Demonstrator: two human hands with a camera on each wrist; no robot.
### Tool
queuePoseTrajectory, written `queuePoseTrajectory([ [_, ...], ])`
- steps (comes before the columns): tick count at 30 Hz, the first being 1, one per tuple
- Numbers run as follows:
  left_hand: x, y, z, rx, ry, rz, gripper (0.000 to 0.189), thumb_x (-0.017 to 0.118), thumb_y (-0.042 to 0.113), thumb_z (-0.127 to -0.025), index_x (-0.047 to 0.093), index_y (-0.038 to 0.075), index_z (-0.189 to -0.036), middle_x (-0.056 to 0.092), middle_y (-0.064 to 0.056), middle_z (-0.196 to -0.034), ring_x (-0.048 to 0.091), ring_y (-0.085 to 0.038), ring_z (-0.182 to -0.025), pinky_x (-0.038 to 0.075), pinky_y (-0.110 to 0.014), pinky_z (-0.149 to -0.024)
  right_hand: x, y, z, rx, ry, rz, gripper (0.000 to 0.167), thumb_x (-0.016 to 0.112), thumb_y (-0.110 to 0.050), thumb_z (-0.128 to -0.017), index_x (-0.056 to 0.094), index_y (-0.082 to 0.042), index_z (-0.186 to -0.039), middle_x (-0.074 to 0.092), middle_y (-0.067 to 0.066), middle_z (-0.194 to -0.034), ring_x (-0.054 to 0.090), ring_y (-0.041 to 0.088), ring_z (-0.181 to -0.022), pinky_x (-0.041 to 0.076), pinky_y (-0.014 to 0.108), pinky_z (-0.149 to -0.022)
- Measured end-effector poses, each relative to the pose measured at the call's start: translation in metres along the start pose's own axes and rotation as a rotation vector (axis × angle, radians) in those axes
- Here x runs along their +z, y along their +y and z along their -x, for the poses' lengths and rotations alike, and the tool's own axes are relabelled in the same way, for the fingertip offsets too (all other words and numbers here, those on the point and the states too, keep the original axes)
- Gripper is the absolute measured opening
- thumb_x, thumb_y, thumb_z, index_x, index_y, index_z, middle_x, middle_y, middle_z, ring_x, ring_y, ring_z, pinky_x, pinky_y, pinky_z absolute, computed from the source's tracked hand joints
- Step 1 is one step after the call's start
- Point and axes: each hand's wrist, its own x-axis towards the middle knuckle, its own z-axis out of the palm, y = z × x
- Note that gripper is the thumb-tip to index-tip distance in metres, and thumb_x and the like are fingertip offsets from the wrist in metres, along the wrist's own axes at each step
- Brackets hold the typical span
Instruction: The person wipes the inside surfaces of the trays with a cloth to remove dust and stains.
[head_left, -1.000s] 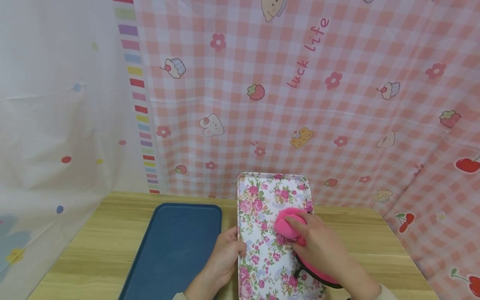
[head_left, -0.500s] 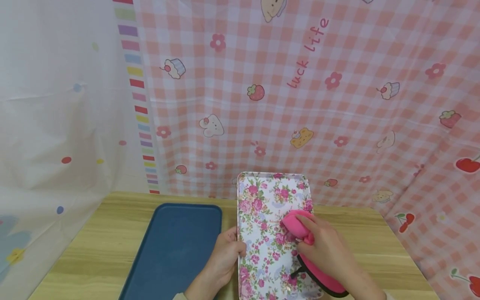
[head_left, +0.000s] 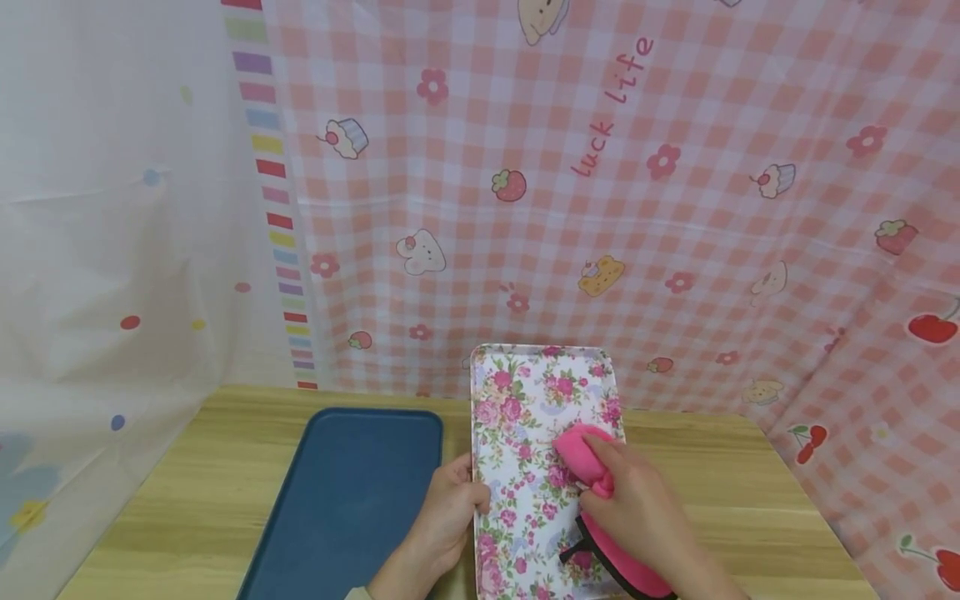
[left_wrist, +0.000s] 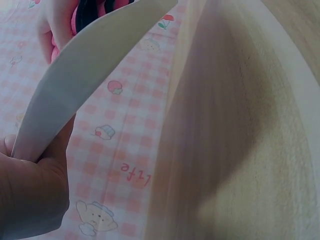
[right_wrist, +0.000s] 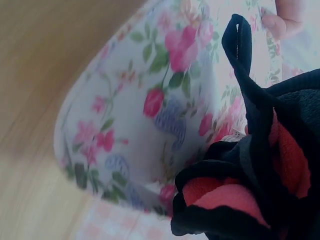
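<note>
A white tray [head_left: 510, 450] with pink roses is held tilted up over the table. My left hand [head_left: 447, 510] grips its left edge, thumb on the front face. In the left wrist view the tray's plain underside [left_wrist: 90, 60] slants up from that hand [left_wrist: 35, 190]. My right hand [head_left: 637, 500] bunches a pink cloth [head_left: 581, 450] with black edging against the tray's right half. The cloth's loose end hangs below the hand. In the right wrist view the bunched cloth [right_wrist: 235, 200] shows a dark back, and its black hanging loop [right_wrist: 237, 42] sticks up.
A dark blue tray [head_left: 352, 500] lies flat on the wooden table [head_left: 187, 492], left of the flowered one. Behind stands a pink checked curtain [head_left: 465, 208], with a white dotted sheet [head_left: 135, 242] at the left.
The right hand slid the cloth right across the tray, then back left and a little lower. The left hand keeps its grip, and the tray has barely shifted.
</note>
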Motion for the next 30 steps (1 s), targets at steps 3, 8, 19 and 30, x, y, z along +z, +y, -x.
queuePoseTrajectory([
  [3,0.000,-0.001,0.000,-0.003,0.003,-0.003,0.077,0.048,-0.012,-0.062,0.057,-0.012,-0.139,0.073,-0.013,-0.116,0.064,-0.018,-0.095,0.046,-0.027,-0.069,0.003,-0.004,0.001,0.010,-0.011,-0.008,0.071,0.078,-0.010,-0.073,0.063,-0.004,-0.143,0.068,0.014,-0.124,0.058,0.021,-0.092,0.048,0.039,-0.077],
  [8,-0.001,-0.002,-0.001,-0.010,0.001,-0.007,0.078,0.048,-0.012,-0.062,0.057,-0.011,-0.139,0.074,-0.013,-0.116,0.065,-0.018,-0.096,0.046,-0.028,-0.070,0.009,-0.011,0.004,0.001,-0.014,-0.005,0.071,0.078,-0.010,-0.073,0.064,-0.006,-0.143,0.069,0.011,-0.123,0.056,0.017,-0.090,0.047,0.035,-0.074],
  [19,-0.001,-0.003,-0.002,0.001,-0.022,0.018,0.076,0.047,-0.011,-0.063,0.057,-0.013,-0.137,0.074,-0.015,-0.114,0.069,-0.018,-0.096,0.052,-0.026,-0.074,0.018,-0.034,0.005,-0.041,-0.043,0.032,0.069,0.079,-0.015,-0.075,0.065,-0.011,-0.143,0.066,0.011,-0.133,0.061,0.021,-0.106,0.051,0.040,-0.081],
  [30,0.000,-0.003,-0.002,0.014,-0.025,0.024,0.074,0.047,-0.011,-0.061,0.059,-0.013,-0.133,0.074,-0.013,-0.112,0.068,-0.016,-0.094,0.053,-0.025,-0.072,0.028,-0.053,0.005,-0.167,-0.028,0.062,0.068,0.079,-0.013,-0.071,0.068,-0.012,-0.138,0.067,0.007,-0.119,0.051,0.011,-0.087,0.047,0.029,-0.071],
])
